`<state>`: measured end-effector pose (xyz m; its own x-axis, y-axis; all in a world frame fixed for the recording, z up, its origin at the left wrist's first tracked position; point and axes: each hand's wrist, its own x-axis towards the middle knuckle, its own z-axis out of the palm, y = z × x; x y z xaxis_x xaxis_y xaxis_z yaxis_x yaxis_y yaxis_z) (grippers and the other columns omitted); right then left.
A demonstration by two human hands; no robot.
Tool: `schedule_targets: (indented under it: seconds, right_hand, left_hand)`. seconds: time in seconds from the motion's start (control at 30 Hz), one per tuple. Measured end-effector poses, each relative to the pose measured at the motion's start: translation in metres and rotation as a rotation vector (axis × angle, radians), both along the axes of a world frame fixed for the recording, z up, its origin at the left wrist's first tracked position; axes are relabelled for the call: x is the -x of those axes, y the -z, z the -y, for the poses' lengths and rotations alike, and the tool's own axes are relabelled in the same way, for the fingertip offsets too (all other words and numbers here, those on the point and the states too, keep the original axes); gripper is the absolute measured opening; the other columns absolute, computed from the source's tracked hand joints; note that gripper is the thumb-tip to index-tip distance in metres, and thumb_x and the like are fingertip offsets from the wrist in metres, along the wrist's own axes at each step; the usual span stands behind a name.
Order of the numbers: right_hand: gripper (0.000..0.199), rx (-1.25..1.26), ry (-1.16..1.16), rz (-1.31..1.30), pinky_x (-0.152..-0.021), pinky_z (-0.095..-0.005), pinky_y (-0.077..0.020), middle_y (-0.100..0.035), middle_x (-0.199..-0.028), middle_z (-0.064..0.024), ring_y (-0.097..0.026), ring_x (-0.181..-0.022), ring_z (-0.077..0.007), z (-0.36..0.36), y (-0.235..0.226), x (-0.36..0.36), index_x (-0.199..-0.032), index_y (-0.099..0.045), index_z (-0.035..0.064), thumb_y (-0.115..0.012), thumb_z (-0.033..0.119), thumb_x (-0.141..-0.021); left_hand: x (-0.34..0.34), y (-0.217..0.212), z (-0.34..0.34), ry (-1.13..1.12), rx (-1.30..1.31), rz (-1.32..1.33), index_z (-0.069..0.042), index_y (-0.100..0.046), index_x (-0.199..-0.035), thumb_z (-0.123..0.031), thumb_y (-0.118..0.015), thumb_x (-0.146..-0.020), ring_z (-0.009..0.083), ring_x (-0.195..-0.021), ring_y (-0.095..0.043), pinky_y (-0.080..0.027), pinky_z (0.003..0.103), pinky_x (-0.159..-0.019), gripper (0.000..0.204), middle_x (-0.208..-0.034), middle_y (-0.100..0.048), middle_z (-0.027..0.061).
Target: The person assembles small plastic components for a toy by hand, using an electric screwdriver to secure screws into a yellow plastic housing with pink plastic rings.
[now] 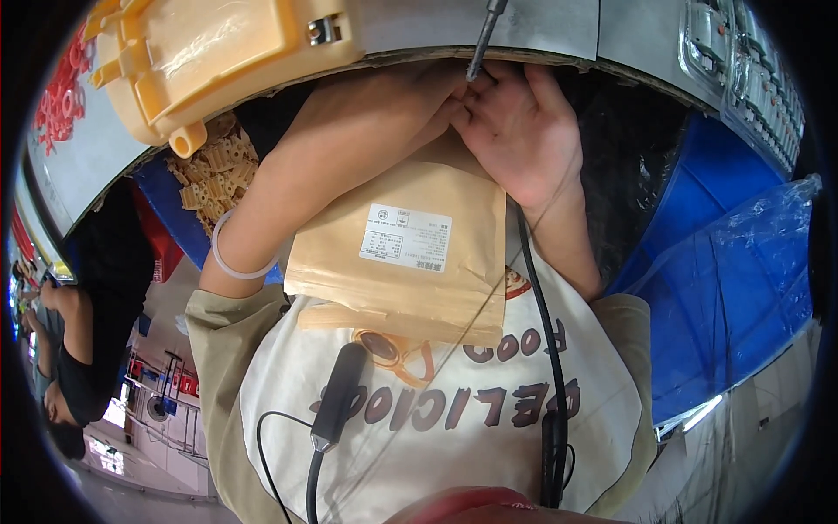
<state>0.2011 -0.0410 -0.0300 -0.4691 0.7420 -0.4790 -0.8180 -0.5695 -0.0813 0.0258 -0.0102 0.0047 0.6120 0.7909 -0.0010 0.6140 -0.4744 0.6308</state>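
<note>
My left hand (443, 94) reaches in under the table's near edge, a pale band round its forearm. It meets the fingers of my right hand, and its own fingers are mostly hidden. My right hand (524, 144) is turned palm up, thumb apart and fingers loosely bent; I see nothing in its palm. A brown paper package (349, 262) with a white printed label lies just below both hands, against my white apron (454, 454). Neither hand visibly grips it. The metal bit of a screwdriver (485, 39) points down at the table edge, above my fingers.
On the grey table (550, 26) sits a yellow plastic housing (209, 52); red plastic parts (65, 96) lie far left. Small tan pieces (218, 175) fill a blue container. Clear trays (742, 61) and a blue bin (698, 288) stand right. Black cables (546, 323) cross my front. Another person (78, 349) is left.
</note>
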Motion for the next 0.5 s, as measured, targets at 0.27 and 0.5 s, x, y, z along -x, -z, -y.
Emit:
schedule_targets:
  seconds: [0.27, 0.5]
  right_hand:
    - [0.041, -0.008, 0.009, 0.039, -0.092, -0.0348, -0.0372, -0.056, -0.115, -0.0061, -0.050, -0.105, -0.0207, 0.000, -0.004, 0.002, -0.117, -0.051, 0.0060, -0.040, 0.039, -0.095]
    - [0.036, -0.076, 0.015, -0.112, -0.091, -0.0324, -0.0369, -0.056, -0.113, -0.0043, -0.050, -0.105, -0.0187, 0.000, 0.004, -0.001, -0.115, -0.051, 0.0069, -0.040, 0.035, -0.096]
  left_hand:
    - [0.000, 0.001, 0.000, -0.051, 0.176, 0.059, -0.014, -0.058, -0.101, -0.025, -0.062, -0.082, 0.0286, -0.065, -0.062, -0.050, 0.036, -0.056, 0.022, -0.078, -0.064, 0.0070]
    - [-0.008, 0.009, 0.005, -0.072, -0.030, 0.017, -0.014, -0.060, -0.099, -0.025, -0.062, -0.083, 0.0248, -0.067, -0.063, -0.050, 0.034, -0.057, 0.020, -0.084, -0.065, 0.0044]
